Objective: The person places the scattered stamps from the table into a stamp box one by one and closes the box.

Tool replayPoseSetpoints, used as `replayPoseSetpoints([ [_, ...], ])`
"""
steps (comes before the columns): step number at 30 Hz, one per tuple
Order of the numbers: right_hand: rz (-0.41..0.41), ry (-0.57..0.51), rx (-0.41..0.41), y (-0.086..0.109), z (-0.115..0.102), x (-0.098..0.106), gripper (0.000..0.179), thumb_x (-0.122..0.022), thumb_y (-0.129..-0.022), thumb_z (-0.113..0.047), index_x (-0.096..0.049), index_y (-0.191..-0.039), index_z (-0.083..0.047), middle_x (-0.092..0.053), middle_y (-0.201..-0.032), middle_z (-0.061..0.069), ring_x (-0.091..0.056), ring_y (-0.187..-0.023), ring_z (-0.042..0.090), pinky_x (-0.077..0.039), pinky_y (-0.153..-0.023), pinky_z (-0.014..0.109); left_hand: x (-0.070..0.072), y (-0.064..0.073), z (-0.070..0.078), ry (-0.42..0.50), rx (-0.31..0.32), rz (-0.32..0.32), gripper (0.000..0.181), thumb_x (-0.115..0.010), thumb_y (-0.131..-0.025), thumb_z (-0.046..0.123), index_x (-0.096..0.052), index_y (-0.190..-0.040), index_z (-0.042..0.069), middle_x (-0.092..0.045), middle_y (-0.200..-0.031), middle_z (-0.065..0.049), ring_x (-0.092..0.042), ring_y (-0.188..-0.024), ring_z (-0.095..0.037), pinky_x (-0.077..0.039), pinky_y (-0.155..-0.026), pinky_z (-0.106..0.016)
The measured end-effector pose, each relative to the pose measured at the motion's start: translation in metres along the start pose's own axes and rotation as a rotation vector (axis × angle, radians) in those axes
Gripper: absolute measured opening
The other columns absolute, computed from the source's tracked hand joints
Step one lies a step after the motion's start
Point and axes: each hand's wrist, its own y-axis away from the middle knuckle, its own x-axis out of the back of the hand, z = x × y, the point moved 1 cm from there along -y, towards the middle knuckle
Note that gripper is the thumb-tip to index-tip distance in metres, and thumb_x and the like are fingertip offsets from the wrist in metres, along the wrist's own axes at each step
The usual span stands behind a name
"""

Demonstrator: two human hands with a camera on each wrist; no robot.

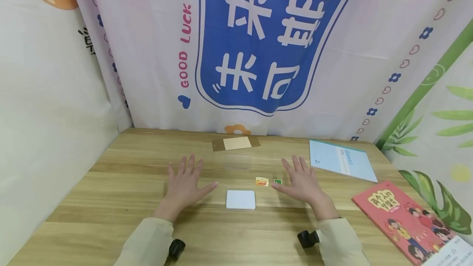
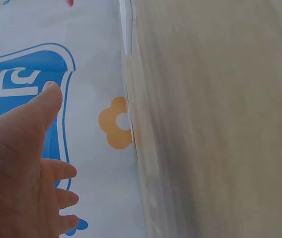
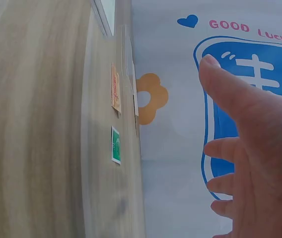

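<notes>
Both hands are held palm down with fingers spread, holding nothing. My left hand [image 1: 184, 186] is to the left of a white rounded card [image 1: 240, 200]. On the other side, my right hand [image 1: 304, 184] has its thumb tip close to a small green stamp-like piece [image 1: 278, 182]. A small yellow and red printed piece [image 1: 262, 181] lies just left of that. Behind the white card is a clear plastic rectangle [image 1: 238, 162]. Farther back, a brown strip [image 1: 219, 145] carries a cream paper [image 1: 237, 143]. The right wrist view shows the green piece [image 3: 115, 145] and the yellow-red piece [image 3: 115, 88] edge-on.
A light blue notebook [image 1: 341, 160] lies at the back right of the wooden table [image 1: 92, 204]. Nearer, a red illustrated book [image 1: 399, 216] sits at the right edge, with a white printed sheet [image 1: 452, 253] over its corner. A printed curtain [image 1: 155, 52] hangs behind the table.
</notes>
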Motion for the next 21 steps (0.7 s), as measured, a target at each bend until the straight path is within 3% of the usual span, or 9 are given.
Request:
replayPoseSetpoints([
  [6, 0.004, 0.004, 0.008, -0.006, -0.004, 0.003, 0.083, -0.052, -0.073, -0.06, -0.03, -0.135, -0.009, -0.011, -0.14, 0.02, -0.002, -0.126, 0.037, -0.004, -0.091, 0.062, 0.003, -0.005, 0.004, 0.024, 0.013, -0.006, 0.086, -0.038, -0.076, 0.067, -0.023, -0.137, 0.008, -0.007, -0.14, -0.017, 0.003, -0.126, -0.034, 0.011, -0.092, -0.056],
  [11, 0.013, -0.01, 0.031, -0.012, -0.006, 0.0, 0.085, -0.049, -0.073, -0.063, -0.03, -0.134, -0.008, -0.014, -0.139, 0.02, -0.004, -0.125, 0.038, -0.007, -0.092, 0.061, 0.001, -0.01, 0.011, 0.021, 0.022, -0.005, 0.088, -0.033, -0.074, 0.071, -0.021, -0.137, 0.01, -0.004, -0.141, -0.015, 0.006, -0.126, -0.033, 0.013, -0.091, -0.055],
  [21, -0.021, -0.156, 0.017, -0.014, -0.007, -0.024, 0.079, -0.055, -0.075, -0.054, -0.031, -0.134, -0.008, -0.017, -0.138, 0.02, -0.011, -0.124, 0.039, -0.009, -0.094, 0.058, -0.017, -0.008, 0.02, 0.183, -0.017, -0.013, 0.083, -0.043, -0.077, 0.062, -0.019, -0.138, 0.011, -0.004, -0.141, -0.013, 0.002, -0.127, -0.033, 0.009, -0.094, -0.053],
])
